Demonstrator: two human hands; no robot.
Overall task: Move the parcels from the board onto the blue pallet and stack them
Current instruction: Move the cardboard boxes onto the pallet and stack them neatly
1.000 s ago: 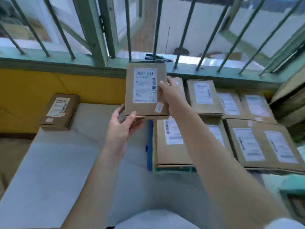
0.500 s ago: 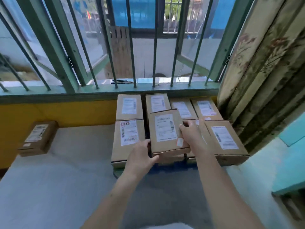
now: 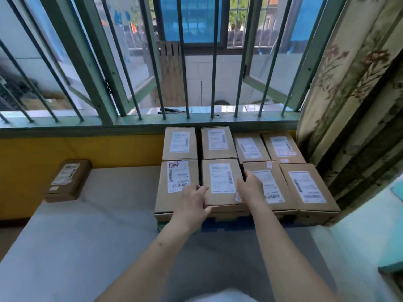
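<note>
While both hands — left (image 3: 192, 200), right (image 3: 250, 187) — grip one parcel (image 3: 221, 182), eight top the blue pallet (image 3: 229, 224); one parcel on the board (image 3: 68, 180).

Matt cardboard parcels (image 3: 221, 182) – paper labels, painted metal bars (image 3: 214, 62)

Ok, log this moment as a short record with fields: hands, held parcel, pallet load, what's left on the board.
left hand: grips the held parcel's near left corner
right hand: grips its right edge
held parcel: front row, second from the left, on top of another box
pallet: blue edge shows under the stack
stacked parcels: eight tops visible, two rows of four, below the window bars
board: one last parcel at its far left corner
</note>
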